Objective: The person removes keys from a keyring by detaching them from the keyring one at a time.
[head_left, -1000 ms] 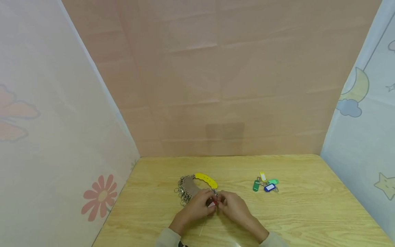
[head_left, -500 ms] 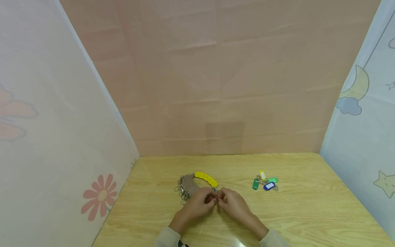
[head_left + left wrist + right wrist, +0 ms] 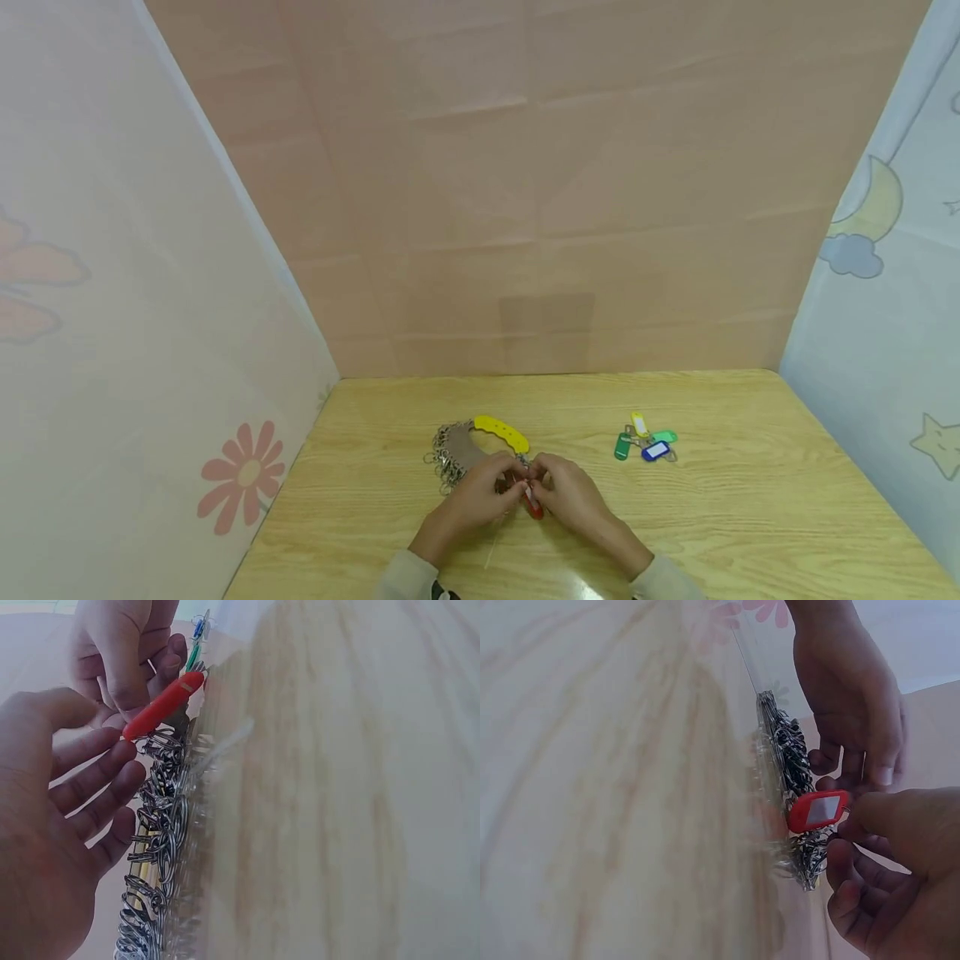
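Note:
A red key tag [image 3: 533, 501] with a white label hangs between my two hands in the head view, its ring end up at the fingertips. My left hand [image 3: 480, 490] pinches at that ring end with thumb and forefinger, its other fingers spread loosely in the left wrist view. My right hand [image 3: 572, 496] pinches the tag's ring from the other side; the ring itself is mostly hidden. Just behind lies a curved grey band [image 3: 463, 448] with a yellow wavy-edged section [image 3: 501, 433]. Metal rings [image 3: 161, 802] line it, close beneath the left fingers and the tag.
To the right on the wood-grain table [image 3: 735, 500] lies a small group of key tags: yellow [image 3: 639, 425], dark green [image 3: 622, 446], light green [image 3: 664, 437] and blue [image 3: 655, 451]. A thin pale strip [image 3: 491, 552] lies near the left wrist. Papered walls stand around the table.
The red key tag has swung from beside the left fingers to hang down toward the table's front, its label showing. Both hands stay nearly in place, shifting only slightly.

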A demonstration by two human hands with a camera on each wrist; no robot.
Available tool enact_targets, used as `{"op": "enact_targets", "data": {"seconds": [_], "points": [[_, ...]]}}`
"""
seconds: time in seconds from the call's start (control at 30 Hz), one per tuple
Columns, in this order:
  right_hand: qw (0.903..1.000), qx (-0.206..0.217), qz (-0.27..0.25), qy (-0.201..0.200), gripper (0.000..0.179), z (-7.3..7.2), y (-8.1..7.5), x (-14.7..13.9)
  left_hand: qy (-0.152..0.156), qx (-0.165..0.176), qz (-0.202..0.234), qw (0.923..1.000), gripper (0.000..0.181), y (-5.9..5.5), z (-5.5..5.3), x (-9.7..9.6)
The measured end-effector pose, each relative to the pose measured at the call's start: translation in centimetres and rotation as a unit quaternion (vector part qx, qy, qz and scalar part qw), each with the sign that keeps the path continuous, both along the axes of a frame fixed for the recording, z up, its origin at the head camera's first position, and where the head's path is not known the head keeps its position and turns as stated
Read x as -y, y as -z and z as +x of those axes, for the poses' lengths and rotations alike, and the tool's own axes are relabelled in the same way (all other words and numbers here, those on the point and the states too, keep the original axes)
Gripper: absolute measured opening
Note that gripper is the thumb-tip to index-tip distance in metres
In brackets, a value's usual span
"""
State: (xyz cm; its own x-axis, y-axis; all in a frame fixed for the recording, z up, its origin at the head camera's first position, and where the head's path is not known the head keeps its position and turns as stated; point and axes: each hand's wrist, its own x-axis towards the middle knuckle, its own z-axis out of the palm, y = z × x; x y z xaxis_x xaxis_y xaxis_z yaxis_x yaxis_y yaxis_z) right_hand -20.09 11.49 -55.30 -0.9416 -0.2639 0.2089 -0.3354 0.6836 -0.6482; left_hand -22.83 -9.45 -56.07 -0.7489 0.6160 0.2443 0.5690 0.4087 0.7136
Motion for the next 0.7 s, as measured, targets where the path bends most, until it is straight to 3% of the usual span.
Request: {"op": "enact_targets", "data": {"seconds": [0.5, 0.7], "points": [[0.9993, 0.011, -0.021, -0.029, 0.013, -0.01, 0.28, -0.05, -0.036, 0.007, -0.045, 0.9983, 0.006, 0.51, -0.4, -0.3], [0.9993, 0.013, -0.016, -0.03, 0.012, -0.02, 0.22, 0.02, -0.041, 0.004, -0.044, 0.9982, 0.005, 0.36, -0.38, -0.46]]}}
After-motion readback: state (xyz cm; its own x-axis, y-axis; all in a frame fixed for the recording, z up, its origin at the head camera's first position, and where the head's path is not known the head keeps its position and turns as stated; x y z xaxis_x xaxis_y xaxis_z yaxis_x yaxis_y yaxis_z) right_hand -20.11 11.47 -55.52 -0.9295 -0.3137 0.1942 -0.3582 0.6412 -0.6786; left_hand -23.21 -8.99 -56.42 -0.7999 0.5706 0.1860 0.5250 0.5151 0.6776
